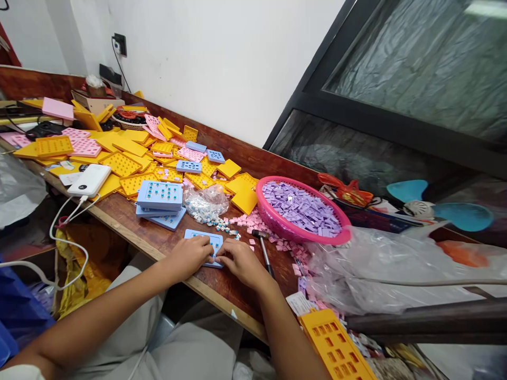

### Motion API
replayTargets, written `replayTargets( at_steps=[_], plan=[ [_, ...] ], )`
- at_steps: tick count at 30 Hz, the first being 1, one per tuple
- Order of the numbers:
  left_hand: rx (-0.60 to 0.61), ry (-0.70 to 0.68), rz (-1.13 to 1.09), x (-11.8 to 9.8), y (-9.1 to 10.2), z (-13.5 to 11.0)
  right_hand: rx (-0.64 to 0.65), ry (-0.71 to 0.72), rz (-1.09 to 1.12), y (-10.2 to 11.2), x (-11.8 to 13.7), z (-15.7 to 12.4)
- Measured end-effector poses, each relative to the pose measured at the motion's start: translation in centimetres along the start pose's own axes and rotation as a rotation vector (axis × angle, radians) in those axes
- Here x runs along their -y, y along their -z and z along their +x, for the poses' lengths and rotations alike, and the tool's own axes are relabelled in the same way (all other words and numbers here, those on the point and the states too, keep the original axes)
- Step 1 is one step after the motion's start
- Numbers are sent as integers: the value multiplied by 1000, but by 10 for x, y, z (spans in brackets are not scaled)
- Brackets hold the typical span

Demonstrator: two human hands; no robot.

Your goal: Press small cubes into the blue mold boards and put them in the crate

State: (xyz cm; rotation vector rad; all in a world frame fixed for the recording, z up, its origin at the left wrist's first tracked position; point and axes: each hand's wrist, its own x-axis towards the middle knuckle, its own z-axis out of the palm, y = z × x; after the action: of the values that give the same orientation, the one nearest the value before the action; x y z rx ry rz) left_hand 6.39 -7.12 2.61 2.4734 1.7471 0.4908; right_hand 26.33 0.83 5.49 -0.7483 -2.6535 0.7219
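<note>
Pressing curled fingers of left hand (189,257) and right hand (241,263) onto blue plate (214,241); loaded blue plates (160,195) stacked left of fingers, lilac plastic caps (301,208) heaped unplaced in pink basket (273,221) to the right.

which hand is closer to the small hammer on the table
Right. The right hand is on the blue plastic plate, just beside the hammer. The left hand is farther away, on the plate's other side.

Basket: pink (264,208), heaped with lilac keycaps (301,208)
Trays: yellow (121,164) and pink (85,148), scattered across the table (130,235)
Power bank: white (90,180), cable (63,253) attached
Bag: clear plastic (380,274), right of the basket
</note>
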Motion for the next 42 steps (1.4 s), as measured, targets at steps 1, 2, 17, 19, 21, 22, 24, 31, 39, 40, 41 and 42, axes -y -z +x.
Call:
replayTargets(
  at_steps=[1,2,17,19,21,22,24,31,39,40,41,42],
  plan=[
    [10,0,-46,2,3,0,-3,-6,0,0,-1,0],
    [15,5,-87,3,5,0,-6,-17,8,-1,-2,0],
    [-70,-129,235,-26,1,-11,49,-192,123,-5,-8,4],
    [-59,-220,312,-34,-4,-15,16,-156,-7,-1,0,3],
    [-42,-268,348,-39,-8,-19,21,-111,-58,3,4,1],
    [-32,-282,354,-40,-9,-21,38,-82,-51,6,5,0],
    [-16,-304,353,-42,-9,-23,60,-35,-5,8,3,0],
    [-93,-230,249,-26,-6,-31,-4,-225,197,-4,-18,5],
    [-200,-83,31,-14,-12,-40,75,-398,590,-9,-35,12],
    [-198,-85,27,-14,-12,-39,94,-420,611,-8,-36,13],
    [-196,-91,22,-14,-13,-38,117,-437,620,-9,-36,15],
    [-195,-98,14,-14,-13,-37,137,-445,624,-9,-35,15]
  ],
)
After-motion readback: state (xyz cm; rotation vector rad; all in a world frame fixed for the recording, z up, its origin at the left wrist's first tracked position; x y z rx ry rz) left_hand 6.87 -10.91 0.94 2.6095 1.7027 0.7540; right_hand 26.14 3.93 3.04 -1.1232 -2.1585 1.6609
